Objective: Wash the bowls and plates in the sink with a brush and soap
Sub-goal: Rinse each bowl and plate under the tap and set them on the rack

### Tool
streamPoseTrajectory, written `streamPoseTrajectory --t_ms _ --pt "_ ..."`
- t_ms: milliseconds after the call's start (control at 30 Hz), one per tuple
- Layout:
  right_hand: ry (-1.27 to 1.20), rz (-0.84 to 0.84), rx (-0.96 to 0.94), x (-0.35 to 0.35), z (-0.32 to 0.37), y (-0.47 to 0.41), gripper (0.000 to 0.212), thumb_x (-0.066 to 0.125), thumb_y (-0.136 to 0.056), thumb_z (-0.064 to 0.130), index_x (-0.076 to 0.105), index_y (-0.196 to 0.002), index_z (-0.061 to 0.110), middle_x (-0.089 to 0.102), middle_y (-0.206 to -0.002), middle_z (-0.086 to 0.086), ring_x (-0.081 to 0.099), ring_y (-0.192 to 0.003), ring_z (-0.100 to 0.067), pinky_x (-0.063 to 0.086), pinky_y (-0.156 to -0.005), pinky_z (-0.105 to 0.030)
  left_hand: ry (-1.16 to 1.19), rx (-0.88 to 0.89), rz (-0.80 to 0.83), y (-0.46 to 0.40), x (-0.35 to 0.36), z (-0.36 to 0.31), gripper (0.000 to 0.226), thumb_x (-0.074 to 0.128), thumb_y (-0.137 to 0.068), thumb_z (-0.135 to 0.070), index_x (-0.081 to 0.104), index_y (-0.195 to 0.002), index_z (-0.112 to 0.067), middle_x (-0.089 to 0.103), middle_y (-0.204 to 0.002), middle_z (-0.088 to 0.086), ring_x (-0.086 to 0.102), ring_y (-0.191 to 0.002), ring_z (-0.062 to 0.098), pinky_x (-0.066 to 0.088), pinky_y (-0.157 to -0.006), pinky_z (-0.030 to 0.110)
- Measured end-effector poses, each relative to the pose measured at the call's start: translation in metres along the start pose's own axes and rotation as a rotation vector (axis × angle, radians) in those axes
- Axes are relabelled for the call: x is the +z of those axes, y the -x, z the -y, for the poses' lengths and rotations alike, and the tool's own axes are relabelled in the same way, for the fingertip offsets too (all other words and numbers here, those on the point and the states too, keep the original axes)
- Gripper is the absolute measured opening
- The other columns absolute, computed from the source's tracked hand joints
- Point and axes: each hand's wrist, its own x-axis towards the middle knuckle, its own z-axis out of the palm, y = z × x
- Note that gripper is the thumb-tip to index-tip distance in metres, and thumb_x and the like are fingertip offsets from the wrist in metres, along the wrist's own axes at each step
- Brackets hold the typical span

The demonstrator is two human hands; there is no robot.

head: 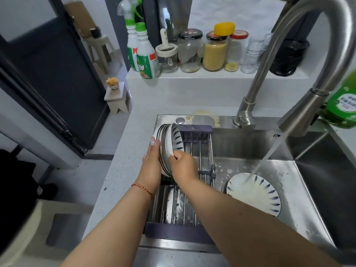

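Note:
A stack of white dishes with blue dashes (170, 139) stands on edge at the far end of the purple drying rack (181, 197) over the sink's left side. My left hand (152, 160) presses flat against the stack's left face. My right hand (183, 166) grips the rim of the front dish on the stack's right. Another white plate with blue dashes (256, 195) lies in the steel sink (308, 182). Water from the tap (300, 116) pours onto that plate. No brush shows.
A green dish soap bottle (342, 105) stands at the sink's right edge. On the ledge behind sit spray bottles (146, 54), several jars (213, 53) and a black bag (289, 56). The counter runs along the sink's left, with a small stool (116, 99) beyond.

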Motion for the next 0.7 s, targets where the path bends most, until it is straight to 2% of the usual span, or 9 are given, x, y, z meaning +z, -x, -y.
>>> streamPoseTrajectory --t_ms 100,200,333,433,567,600,633,667,700 --pt "0.020 0.025 -0.006 0.002 0.003 -0.001 0.049 0.052 -0.095 0.030 0.029 -0.055 0.016 0.030 -0.050 0.002 0.029 -0.050 -0.016 0.022 -0.051 -0.031 -0.003 0.016 -0.005 0.001 -0.002 0.000 0.052 0.023 -0.095 -0.060 0.028 -0.142 -0.039 0.036 -0.149 -0.015 0.028 -0.135 -0.003 0.016 -0.114 0.024" --pt "0.066 0.039 0.000 0.003 0.004 -0.001 0.051 0.052 -0.096 0.032 0.028 -0.053 0.015 0.030 -0.049 0.001 0.028 -0.048 -0.014 0.021 -0.048 -0.030 -0.028 0.012 0.006 0.001 -0.003 0.002 0.046 0.023 -0.085 -0.070 0.026 -0.127 -0.052 0.034 -0.151 -0.019 0.019 -0.143 0.001 0.008 -0.121 0.034" --pt "0.038 0.061 -0.002 0.006 0.003 0.000 0.051 0.052 -0.096 0.031 0.029 -0.053 0.016 0.031 -0.050 0.003 0.030 -0.050 -0.016 0.023 -0.050 -0.030 -0.059 0.014 0.013 -0.002 -0.005 0.007 0.048 0.023 -0.083 -0.081 0.024 -0.126 -0.059 0.033 -0.150 -0.024 0.009 -0.146 0.003 0.002 -0.122 0.044" --pt "0.014 0.108 -0.005 0.005 0.002 0.000 0.051 0.050 -0.097 0.031 0.034 -0.051 0.018 0.033 -0.049 0.005 0.032 -0.048 -0.012 0.023 -0.048 -0.028 -0.042 0.016 0.003 -0.003 -0.005 0.009 0.065 0.025 -0.084 -0.079 0.025 -0.142 -0.049 0.036 -0.148 -0.025 0.011 -0.146 0.003 0.001 -0.122 0.044" --pt "-0.049 0.159 0.015 0.004 0.000 0.000 0.048 0.050 -0.098 0.029 0.039 -0.052 0.020 0.037 -0.052 0.005 0.036 -0.054 -0.015 0.029 -0.054 -0.028 0.025 0.008 -0.014 0.002 0.000 0.004 0.061 0.026 -0.092 -0.063 0.029 -0.148 -0.037 0.040 -0.146 -0.022 0.019 -0.143 0.001 0.005 -0.121 0.035" --pt "-0.093 0.183 0.019 0.002 0.000 0.000 0.042 0.050 -0.098 0.027 0.048 -0.056 0.021 0.044 -0.057 0.005 0.041 -0.060 -0.015 0.033 -0.059 -0.027 0.042 0.008 -0.019 0.004 0.001 0.002 0.059 0.025 -0.095 -0.059 0.030 -0.148 -0.035 0.041 -0.147 -0.020 0.023 -0.140 -0.001 0.009 -0.119 0.030" --pt "-0.158 0.214 0.031 -0.002 -0.001 0.001 0.031 0.049 -0.098 0.025 0.063 -0.071 0.024 0.055 -0.070 0.006 0.049 -0.070 -0.015 0.038 -0.068 -0.026 0.060 0.005 -0.028 0.005 0.005 0.000 0.055 0.024 -0.098 -0.055 0.029 -0.148 -0.033 0.041 -0.147 -0.018 0.027 -0.134 -0.003 0.012 -0.116 0.026" --pt "-0.199 0.246 0.038 -0.003 -0.001 0.004 0.022 0.049 -0.099 0.024 0.071 -0.097 0.021 0.064 -0.091 0.006 0.055 -0.088 -0.013 0.040 -0.081 -0.024 0.063 0.017 -0.051 0.006 0.003 -0.001 0.053 0.023 -0.100 -0.051 0.029 -0.149 -0.031 0.041 -0.147 -0.016 0.030 -0.131 -0.004 0.014 -0.116 0.026" --pt "-0.210 0.251 0.026 -0.008 -0.003 0.005 0.027 0.050 -0.099 0.023 0.067 -0.118 0.017 0.064 -0.112 0.005 0.056 -0.107 -0.012 0.037 -0.093 -0.020 0.036 0.048 -0.075 0.007 0.004 -0.001 0.053 0.022 -0.101 -0.050 0.028 -0.150 -0.030 0.041 -0.147 -0.015 0.031 -0.132 -0.003 0.013 -0.119 0.030"
